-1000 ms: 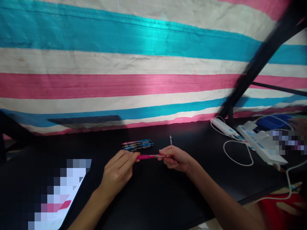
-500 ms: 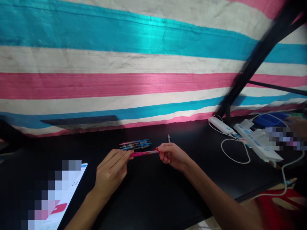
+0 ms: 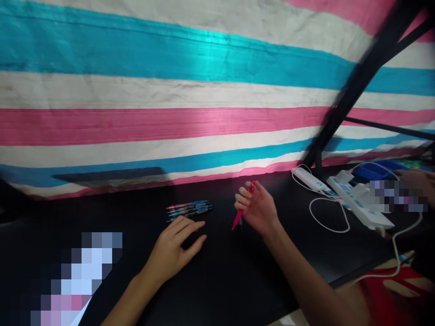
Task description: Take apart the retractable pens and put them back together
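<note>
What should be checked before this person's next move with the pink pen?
1. Grip of right hand on pink pen: ok, fingers closed around it, pen steeply tilted.
2. Free left hand: ok, open, resting on the table, holding nothing.
3. Tidy row of pens just beyond the left fingertips: ok.
4. Tip fitted on pink pen: cannot tell, blurred.
5. Gap between white cable and right hand: ok, apart.

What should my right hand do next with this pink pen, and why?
Probably lay the pink pen down beside the row of pens. The right hand grips it alone, tilted, its lower end near the black table, and the left hand rests open just in front of that row.
</note>
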{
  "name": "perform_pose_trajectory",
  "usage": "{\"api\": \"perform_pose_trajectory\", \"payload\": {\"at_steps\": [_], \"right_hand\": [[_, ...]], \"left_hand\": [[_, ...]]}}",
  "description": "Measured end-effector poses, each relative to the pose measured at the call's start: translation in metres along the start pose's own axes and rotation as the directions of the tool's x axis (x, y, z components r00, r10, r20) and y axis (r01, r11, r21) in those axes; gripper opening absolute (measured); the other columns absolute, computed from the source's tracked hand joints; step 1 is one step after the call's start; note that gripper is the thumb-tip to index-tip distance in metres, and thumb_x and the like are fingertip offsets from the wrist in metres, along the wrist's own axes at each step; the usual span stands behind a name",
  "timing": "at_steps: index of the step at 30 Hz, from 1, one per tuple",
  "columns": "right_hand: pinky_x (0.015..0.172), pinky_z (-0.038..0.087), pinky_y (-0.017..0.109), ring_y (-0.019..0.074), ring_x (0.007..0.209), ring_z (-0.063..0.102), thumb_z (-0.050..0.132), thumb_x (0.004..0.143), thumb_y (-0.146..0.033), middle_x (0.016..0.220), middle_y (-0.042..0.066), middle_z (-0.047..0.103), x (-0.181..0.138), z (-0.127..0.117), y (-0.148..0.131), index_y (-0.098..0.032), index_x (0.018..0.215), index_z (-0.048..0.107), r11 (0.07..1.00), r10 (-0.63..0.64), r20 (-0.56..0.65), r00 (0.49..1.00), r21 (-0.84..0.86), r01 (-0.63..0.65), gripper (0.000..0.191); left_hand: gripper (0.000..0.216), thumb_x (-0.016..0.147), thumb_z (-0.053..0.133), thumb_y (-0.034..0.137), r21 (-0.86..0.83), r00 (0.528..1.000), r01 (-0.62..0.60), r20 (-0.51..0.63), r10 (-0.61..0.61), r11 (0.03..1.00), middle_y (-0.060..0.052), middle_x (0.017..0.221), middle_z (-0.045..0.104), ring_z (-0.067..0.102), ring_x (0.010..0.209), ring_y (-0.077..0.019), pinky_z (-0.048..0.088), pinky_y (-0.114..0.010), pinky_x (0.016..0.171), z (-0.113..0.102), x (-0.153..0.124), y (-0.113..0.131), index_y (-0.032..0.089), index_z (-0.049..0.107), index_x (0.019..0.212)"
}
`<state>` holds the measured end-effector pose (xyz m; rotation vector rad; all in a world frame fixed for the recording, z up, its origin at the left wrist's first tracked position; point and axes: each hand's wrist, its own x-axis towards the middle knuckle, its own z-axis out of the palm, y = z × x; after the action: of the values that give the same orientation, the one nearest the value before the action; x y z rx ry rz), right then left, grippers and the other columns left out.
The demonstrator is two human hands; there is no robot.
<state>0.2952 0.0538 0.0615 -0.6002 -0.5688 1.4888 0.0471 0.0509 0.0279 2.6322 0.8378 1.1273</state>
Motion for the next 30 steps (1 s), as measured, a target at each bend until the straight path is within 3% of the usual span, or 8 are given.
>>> {"api": "perform_pose_trajectory", "payload": {"at_steps": [3, 6, 15, 19, 25, 30], "right_hand": [[0.037, 0.019, 0.023, 0.0104, 0.040, 0.014, 0.045, 0.085, -0.047, 0.047, -0.007, 0.022, 0.001, -0.016, -0.014, -0.022, 0.058, 0.034, 0.996, -0.076, 0.000, 0.997, -0.039, 0.076, 0.038], [0.035, 0.015, 0.025, 0.0108, 0.040, 0.007, 0.044, 0.083, -0.039, 0.043, -0.007, 0.016, 0.001, -0.024, -0.019, -0.023, 0.054, 0.023, 0.996, -0.066, -0.010, 0.998, -0.063, 0.065, 0.039], [0.035, 0.012, 0.023, 0.0096, 0.040, 0.006, 0.042, 0.082, -0.040, 0.043, -0.008, 0.015, -0.001, -0.015, -0.018, -0.022, 0.055, 0.022, 0.996, 0.090, 0.024, 0.996, 0.006, -0.090, 0.038], [0.034, 0.011, 0.022, 0.0085, 0.038, 0.006, 0.041, 0.083, -0.049, 0.042, -0.009, 0.016, -0.001, -0.012, -0.016, -0.023, 0.055, 0.024, 0.989, 0.147, 0.059, 0.987, 0.014, -0.148, 0.041], [0.034, 0.008, 0.022, 0.0078, 0.038, 0.005, 0.042, 0.080, -0.040, 0.041, -0.009, 0.015, -0.002, -0.008, -0.013, -0.022, 0.054, 0.023, 0.972, 0.223, 0.065, 0.973, 0.060, -0.227, 0.037], [0.035, 0.007, 0.022, 0.0075, 0.037, 0.006, 0.042, 0.080, -0.035, 0.041, -0.008, 0.015, -0.004, -0.007, -0.012, -0.021, 0.053, 0.024, 0.963, 0.239, 0.093, 0.967, 0.102, -0.248, 0.035]], "left_hand": [[0.014, 0.086, 0.058, 0.021, 0.052, 0.997, 0.073, -0.036, -0.072, 0.996, -0.006, 0.088, 0.066, 0.061, 0.084, -0.0188, 0.051, -0.032, 0.076, -0.005, 0.000, -0.013, 0.019, 0.066, 0.098], [0.013, 0.087, 0.055, 0.021, 0.074, 0.994, 0.113, -0.017, -0.112, 0.991, -0.006, 0.087, 0.066, 0.060, 0.084, -0.0190, 0.050, -0.032, 0.077, -0.006, 0.000, -0.019, 0.019, 0.067, 0.093], [0.015, 0.089, 0.052, 0.023, 0.069, 0.988, 0.146, 0.040, -0.149, 0.987, -0.006, 0.085, 0.066, 0.060, 0.083, -0.0187, 0.049, -0.033, 0.079, -0.002, 0.001, -0.015, 0.018, 0.067, 0.090], [0.016, 0.089, 0.052, 0.023, 0.080, 0.986, 0.154, 0.057, -0.159, 0.985, -0.006, 0.085, 0.066, 0.060, 0.083, -0.0191, 0.049, -0.033, 0.077, -0.002, 0.001, -0.018, 0.018, 0.067, 0.089], [0.018, 0.089, 0.051, 0.026, 0.121, 0.981, 0.168, 0.081, -0.178, 0.978, -0.005, 0.086, 0.066, 0.059, 0.085, -0.0203, 0.049, -0.034, 0.080, -0.002, 0.000, -0.020, 0.019, 0.067, 0.090], [0.021, 0.090, 0.048, 0.029, 0.251, 0.963, 0.219, 0.100, -0.250, 0.943, -0.006, 0.096, 0.064, 0.056, 0.093, -0.0232, 0.047, -0.038, 0.084, 0.000, -0.004, -0.027, 0.020, 0.064, 0.100]]}}
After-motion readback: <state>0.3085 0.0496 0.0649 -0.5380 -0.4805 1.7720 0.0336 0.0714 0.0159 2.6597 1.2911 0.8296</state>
